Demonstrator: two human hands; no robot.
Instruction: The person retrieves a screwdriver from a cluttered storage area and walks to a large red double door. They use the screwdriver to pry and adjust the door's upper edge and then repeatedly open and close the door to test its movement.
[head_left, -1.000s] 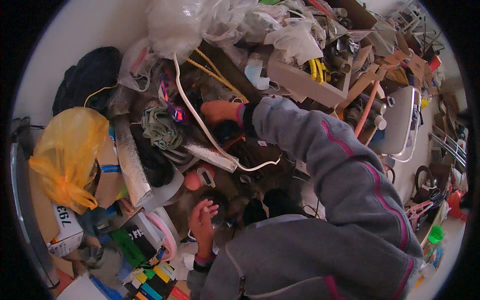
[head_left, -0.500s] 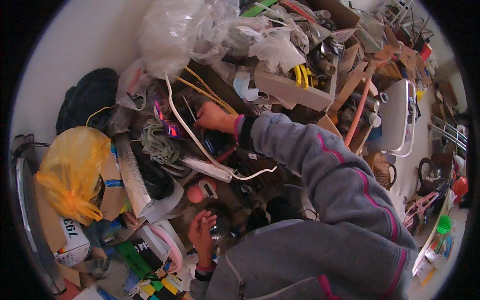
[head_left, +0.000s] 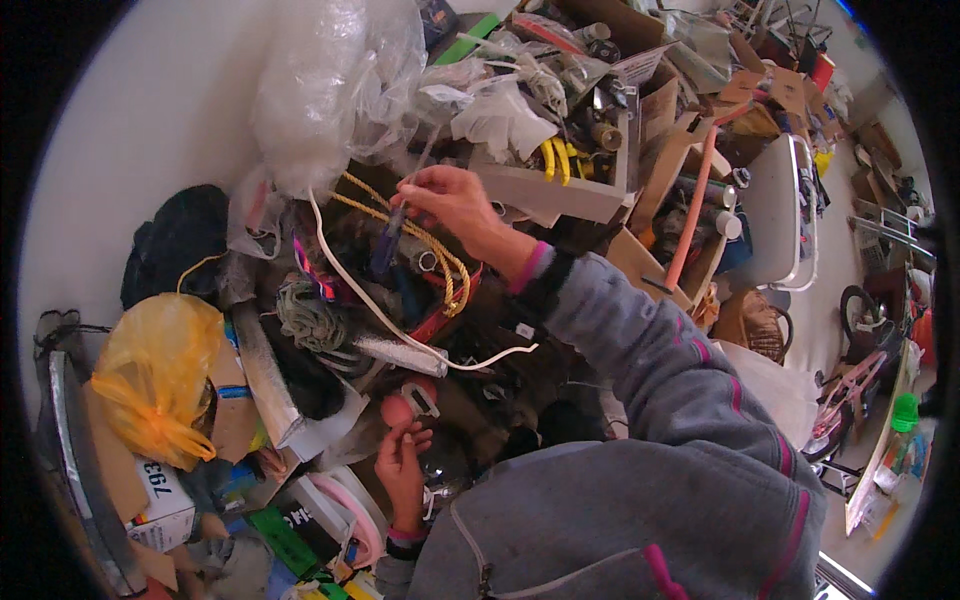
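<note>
My right hand (head_left: 460, 210) is closed in a pinch on what looks like a screwdriver (head_left: 387, 245), its dark blue handle hanging below the fingers. A yellow braided rope (head_left: 452, 275) hangs just beneath this hand, over a dark, cluttered space with a red edge (head_left: 435, 322). Left of it, a white cable (head_left: 362, 268) curves down from the clear plastic wrap. Lower down, my left hand (head_left: 402, 472) has its fingers loosely bent and apart, with nothing visible in it. Its fingertips are near a round pink piece (head_left: 397, 410); whether they touch it I cannot tell.
A tied orange plastic bag (head_left: 160, 370) and a silvery foil-faced strip (head_left: 268, 385) lie at the left. Bundled clear plastic (head_left: 310, 100) rises at the back. Opened cardboard boxes (head_left: 655, 150), an orange hose (head_left: 695, 210) and a white panel (head_left: 768, 215) crowd the right.
My right hand has come up out of the dark clutter, lifting the screwdriver. The rope now shows below it. My left hand stays low, closer to the pink piece. The whole view has shifted slightly.
</note>
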